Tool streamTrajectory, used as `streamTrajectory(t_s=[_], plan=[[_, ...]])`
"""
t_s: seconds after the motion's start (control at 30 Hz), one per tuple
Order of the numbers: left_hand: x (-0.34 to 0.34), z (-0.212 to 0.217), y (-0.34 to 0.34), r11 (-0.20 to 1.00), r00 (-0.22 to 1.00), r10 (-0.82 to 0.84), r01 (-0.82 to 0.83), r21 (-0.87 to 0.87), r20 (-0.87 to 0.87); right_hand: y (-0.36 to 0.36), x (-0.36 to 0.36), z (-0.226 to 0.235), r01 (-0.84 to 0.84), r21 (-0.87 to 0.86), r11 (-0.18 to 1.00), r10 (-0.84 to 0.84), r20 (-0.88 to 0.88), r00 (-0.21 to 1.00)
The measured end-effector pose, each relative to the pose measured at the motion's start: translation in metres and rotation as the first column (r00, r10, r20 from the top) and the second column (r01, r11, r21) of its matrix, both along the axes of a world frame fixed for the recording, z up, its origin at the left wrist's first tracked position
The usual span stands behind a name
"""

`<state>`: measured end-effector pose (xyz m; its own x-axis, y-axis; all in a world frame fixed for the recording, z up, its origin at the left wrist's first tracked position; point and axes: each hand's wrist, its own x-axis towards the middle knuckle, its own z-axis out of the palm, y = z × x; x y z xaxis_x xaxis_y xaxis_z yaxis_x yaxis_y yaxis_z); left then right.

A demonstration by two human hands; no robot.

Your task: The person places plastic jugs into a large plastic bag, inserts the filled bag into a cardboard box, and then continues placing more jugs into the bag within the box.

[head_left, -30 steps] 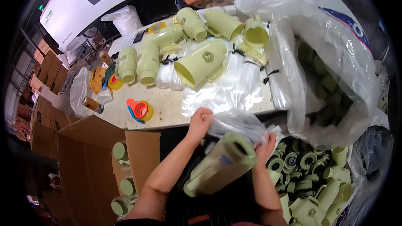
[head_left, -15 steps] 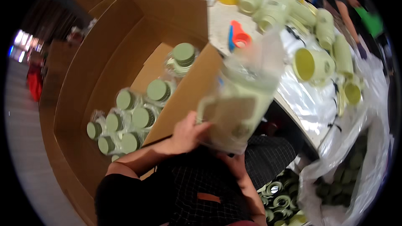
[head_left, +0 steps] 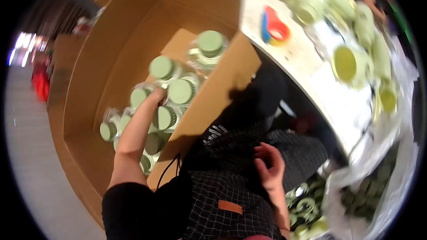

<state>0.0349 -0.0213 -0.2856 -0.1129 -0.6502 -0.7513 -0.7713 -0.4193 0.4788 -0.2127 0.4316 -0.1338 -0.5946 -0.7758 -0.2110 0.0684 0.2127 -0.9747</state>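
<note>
Inside a large cardboard box (head_left: 111,53) stand several pale green jugs with round green lids, each in clear plastic wrap. My left hand (head_left: 158,94) reaches down among them, touching between a jug (head_left: 162,67) behind and a jug (head_left: 180,90) to its right. Its fingers are mostly hidden by the lids and wrap, so its grip does not show. My right hand (head_left: 269,165) hangs over my dark checked apron (head_left: 218,182), outside the box, with fingers loosely bent, apart and holding nothing.
On the white table (head_left: 284,58) at right lie an orange and blue tape dispenser (head_left: 275,27) and several green jug bodies (head_left: 351,64). Below it, a clear plastic bag (head_left: 333,186) holds dark green parts. Loose ring-shaped parts (head_left: 306,205) lie beside it.
The wrapped jug that both hands held in front of me has left them. My left hand has moved into the box, and my right hand is now empty. The view has shifted left.
</note>
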Motion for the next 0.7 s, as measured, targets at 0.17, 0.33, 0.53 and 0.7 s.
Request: streamTrajectory(t_s=[0.17, 0.33, 0.53, 0.7], plan=[[0.069, 0.041, 0.059, 0.788, 0.907, -0.346, 0.419, -0.451, 0.239, 0.145, -0.069, -0.019, 0.715, 0.086, 0.694, -0.646, -0.364, 0.671], [-0.053, 0.130, 0.158, 0.295, 0.814, -0.532, 0.436, -0.850, 0.233, 0.397, -0.039, -0.145, 0.960, 0.280, -0.003, -0.778, -0.604, 0.174], [-0.183, 0.133, 0.209, 0.342, 0.478, -0.877, 0.555, -0.758, -0.046, 0.293, 0.015, -0.227, 0.829, 0.549, -0.104, -0.281, -0.816, 0.505], [-0.289, 0.175, 0.316, 0.151, -0.030, -0.970, 0.704, -0.694, -0.241, 0.292, -0.003, -0.241, 0.711, 0.566, 0.418, -0.248, -0.682, 0.688]])
